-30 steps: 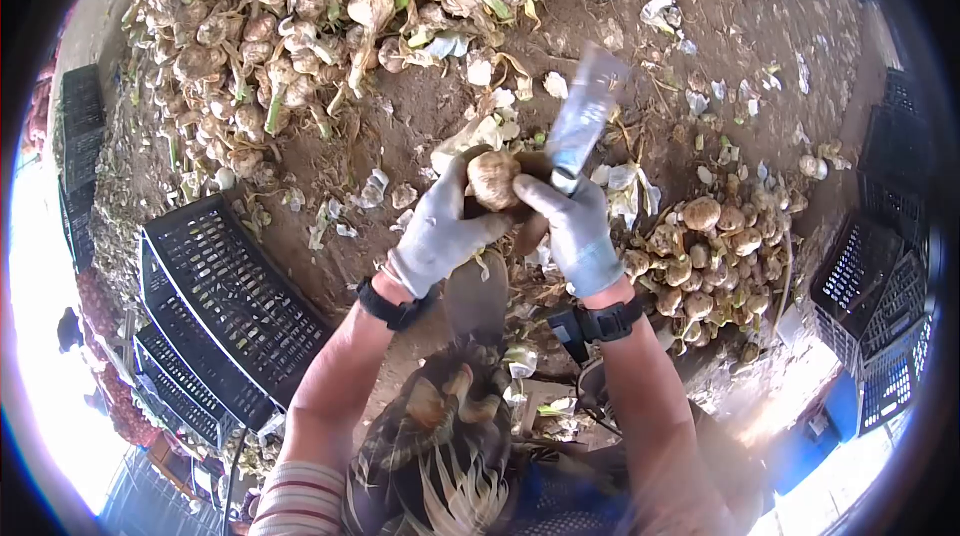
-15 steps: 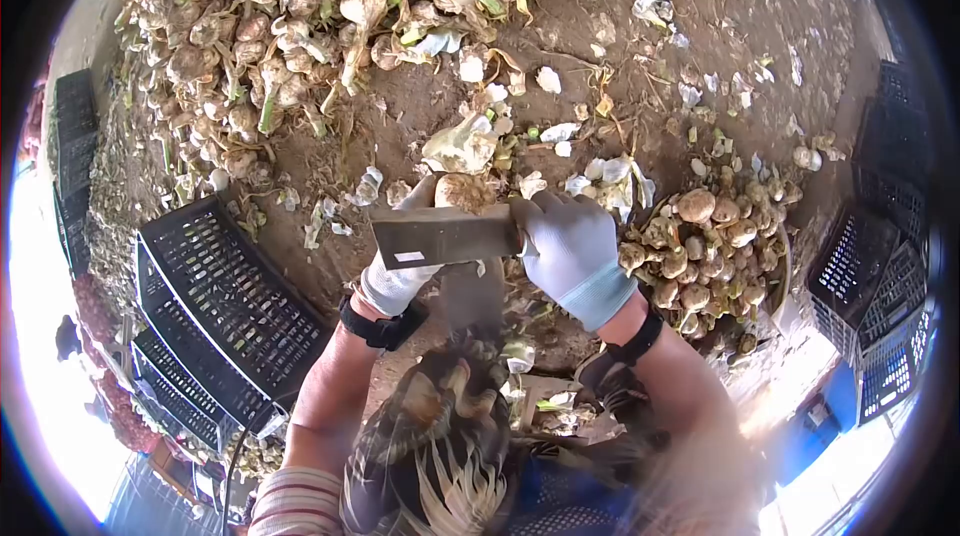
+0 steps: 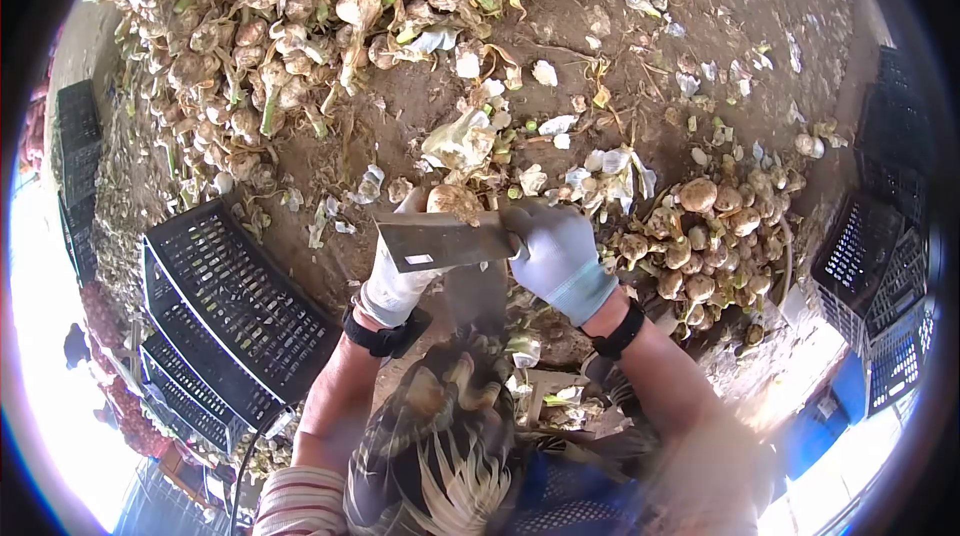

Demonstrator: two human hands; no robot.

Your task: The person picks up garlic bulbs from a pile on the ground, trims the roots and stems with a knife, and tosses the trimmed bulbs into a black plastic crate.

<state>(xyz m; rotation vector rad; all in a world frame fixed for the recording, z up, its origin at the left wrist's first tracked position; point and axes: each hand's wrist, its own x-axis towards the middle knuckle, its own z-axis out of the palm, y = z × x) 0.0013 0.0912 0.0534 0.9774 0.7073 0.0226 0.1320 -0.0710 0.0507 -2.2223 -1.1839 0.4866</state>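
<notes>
My right hand (image 3: 560, 254), in a pale work glove, is closed around the handle of a broad cleaver (image 3: 450, 244). The blade lies almost level across the middle of the head view, with a small white mark near its lower left corner. Just beyond its upper edge shows a soil-stained garlic bulb (image 3: 455, 202). My left hand (image 3: 393, 281), gloved too, is closed at the bulb, with most of its fingers hidden behind the blade. Directly beyond the bulb, a large pale piece of garlic (image 3: 462, 142) lies on the ground among trimmings.
A large heap of garlic with stalks (image 3: 260, 46) spreads over the upper left. Trimmed bulbs (image 3: 715, 246) form a smaller pile at right. Black plastic crates (image 3: 235, 301) stand left, and more crates (image 3: 850, 246) stand far right. Skins and stalk pieces litter the dirt floor.
My right hand and the cleaver have shifted slightly left, and the blade is tilted a little more. The bulb has moved slightly left with my left hand still at it.
</notes>
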